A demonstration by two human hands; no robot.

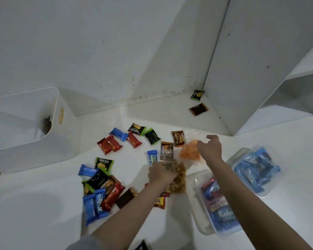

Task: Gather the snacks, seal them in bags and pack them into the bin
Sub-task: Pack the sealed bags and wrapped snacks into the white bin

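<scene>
Small wrapped snacks lie scattered on the white counter (43,204): red (109,144), blue (119,134) and green packets (152,136) at the middle, and a mixed pile (99,184) nearer me. My left hand (160,173) is closed on the top of a clear bag of yellowish-brown snacks (179,179). My right hand (210,147) hovers with fingers spread over a clear bag of orange chips (189,152). Two sealed clear bags filled with packets, one (218,208) near me and one (257,170) further right, lie on the right. The white bin (25,127) stands at the left.
Two stray packets, one green (197,95) and one dark brown (198,109), lie in the far corner by the wall. A white upright panel (251,69) and shelves rise at the right. A black packet (141,246) sits at the bottom edge.
</scene>
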